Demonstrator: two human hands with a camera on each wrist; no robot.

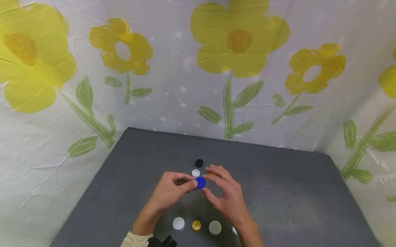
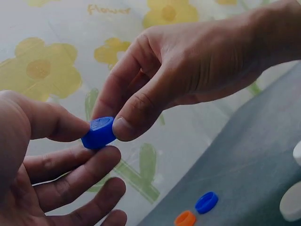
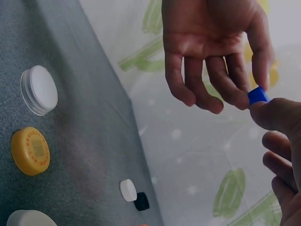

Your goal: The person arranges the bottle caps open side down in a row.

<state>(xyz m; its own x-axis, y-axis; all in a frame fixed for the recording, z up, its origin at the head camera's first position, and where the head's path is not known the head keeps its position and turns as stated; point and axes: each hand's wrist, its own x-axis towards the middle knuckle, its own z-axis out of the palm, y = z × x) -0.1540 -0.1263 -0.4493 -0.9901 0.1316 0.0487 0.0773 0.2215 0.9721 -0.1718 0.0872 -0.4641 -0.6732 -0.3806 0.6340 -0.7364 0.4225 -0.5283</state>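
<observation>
Both hands meet at a small blue bottle cap [image 1: 200,183], raised above the dark table. My left hand [image 1: 169,189] pinches it from the left, thumb on its face. From the other side, the thumb and forefinger of my right hand [image 1: 227,193] grip its rim; the left wrist view has that thumb pressed to the cap's side. The cap's top [image 2: 101,124] carries a faint raised mark. Beyond the hands lie a small white cap [image 1: 196,173] and a black cap [image 1: 199,163]. An orange cap [image 2: 185,218] is mostly hidden by my right hand in the head view.
A second blue cap [image 2: 207,202] lies beside the orange one. Nearer me, a row holds a white lid [image 1: 178,223], a yellow cap [image 1: 196,225], a greyish-white lid [image 1: 215,227] and a white one [image 1: 234,231] partly behind my right wrist. Flower-printed sheeting [image 1: 168,96] surrounds the table.
</observation>
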